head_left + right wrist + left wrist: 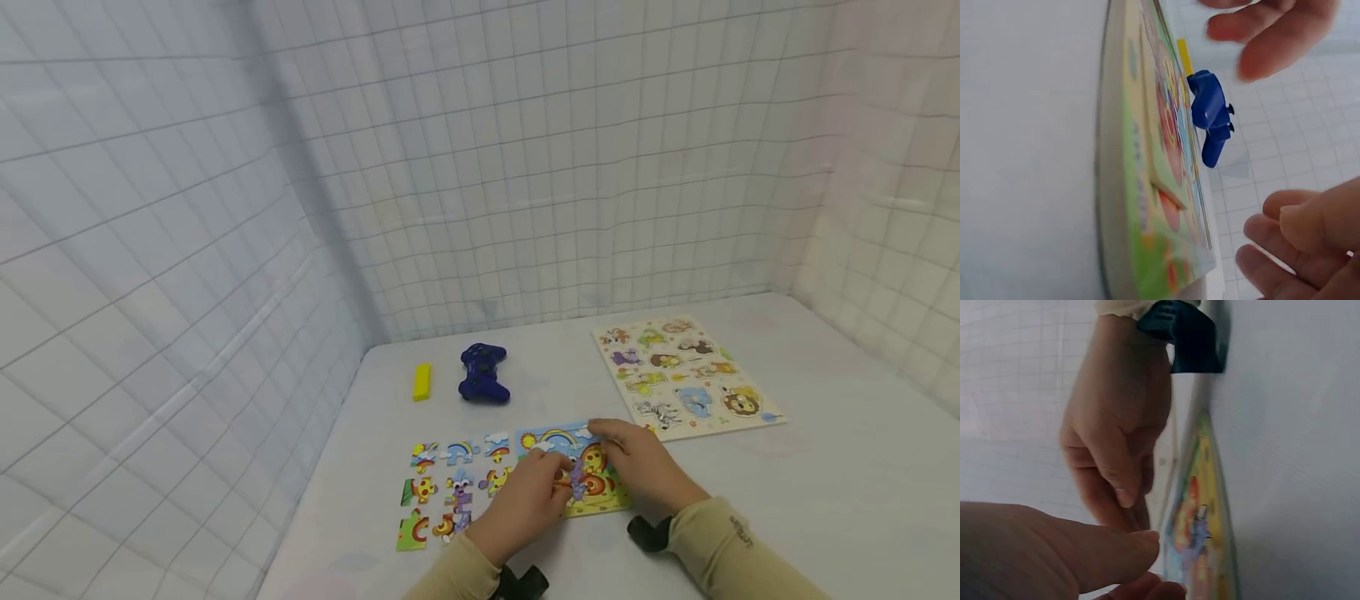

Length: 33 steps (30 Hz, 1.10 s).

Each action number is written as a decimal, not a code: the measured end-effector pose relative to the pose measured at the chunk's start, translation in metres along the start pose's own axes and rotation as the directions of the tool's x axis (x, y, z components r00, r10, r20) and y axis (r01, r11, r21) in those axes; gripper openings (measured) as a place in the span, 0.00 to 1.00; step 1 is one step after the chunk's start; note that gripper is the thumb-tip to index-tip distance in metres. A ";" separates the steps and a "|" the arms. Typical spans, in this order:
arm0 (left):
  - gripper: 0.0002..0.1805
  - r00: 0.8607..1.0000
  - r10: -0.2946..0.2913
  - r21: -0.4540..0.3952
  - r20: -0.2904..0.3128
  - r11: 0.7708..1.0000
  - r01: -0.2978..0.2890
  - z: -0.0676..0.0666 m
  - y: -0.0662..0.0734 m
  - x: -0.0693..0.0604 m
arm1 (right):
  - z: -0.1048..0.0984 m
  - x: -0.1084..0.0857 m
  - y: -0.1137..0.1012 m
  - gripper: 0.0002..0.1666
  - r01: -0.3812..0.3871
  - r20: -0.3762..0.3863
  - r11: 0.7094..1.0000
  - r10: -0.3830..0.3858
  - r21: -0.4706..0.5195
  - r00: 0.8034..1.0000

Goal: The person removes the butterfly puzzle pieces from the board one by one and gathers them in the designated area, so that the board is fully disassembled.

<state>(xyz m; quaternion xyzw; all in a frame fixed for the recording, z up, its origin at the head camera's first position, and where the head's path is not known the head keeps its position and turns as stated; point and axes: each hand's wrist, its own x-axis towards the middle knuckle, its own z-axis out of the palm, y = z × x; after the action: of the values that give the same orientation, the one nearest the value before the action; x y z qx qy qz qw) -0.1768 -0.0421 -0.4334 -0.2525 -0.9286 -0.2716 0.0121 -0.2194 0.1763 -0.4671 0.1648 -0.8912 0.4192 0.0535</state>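
A colorful jigsaw board (596, 506) with a rainbow and cartoon animals lies flat on the table. Above its middle, my left hand (528, 498) bends its fingers downward, and no piece shows between them. My right hand (647, 465) is over the board's right side, fingers reaching toward the upper right corner. In the right wrist view, the right hand (1310, 240) has loosely curled fingers and holds nothing. Loose jigsaw pieces (421, 490) are laid out in rows left of the board; my left arm partly covers them.
Behind the loose pieces are a dark blue game controller (483, 373) and a yellow block (422, 382). An animal puzzle board (705, 427) lies at the back right. White gridded curtains (525, 167) surround the table (817, 500).
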 end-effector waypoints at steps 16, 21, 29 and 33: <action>0.04 0.992 -0.072 -0.008 -0.108 0.997 0.072 0.039 -0.020 0.025 | -0.001 0.004 0.007 0.21 0.028 0.112 0.989 -0.012 -0.143 0.994; 0.04 0.992 -0.073 -0.024 -0.100 0.997 0.071 0.042 -0.023 0.026 | -0.001 0.002 0.005 0.21 0.033 0.124 0.986 -0.013 -0.164 0.992; 0.05 0.989 -0.100 0.017 -0.107 0.995 0.103 0.045 -0.019 0.028 | -0.001 0.003 0.006 0.20 0.054 0.120 0.982 -0.033 -0.179 0.992; 0.05 0.990 -0.101 0.011 -0.099 0.995 0.103 0.045 -0.019 0.029 | -0.001 0.003 0.005 0.20 0.039 0.127 0.983 -0.016 -0.179 0.992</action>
<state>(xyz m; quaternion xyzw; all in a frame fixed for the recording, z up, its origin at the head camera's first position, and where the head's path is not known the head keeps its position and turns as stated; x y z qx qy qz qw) -0.2057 -0.0192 -0.4763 -0.1910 -0.9408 -0.2763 0.0462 -0.2245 0.1794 -0.4697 0.1975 -0.9248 0.3247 0.0181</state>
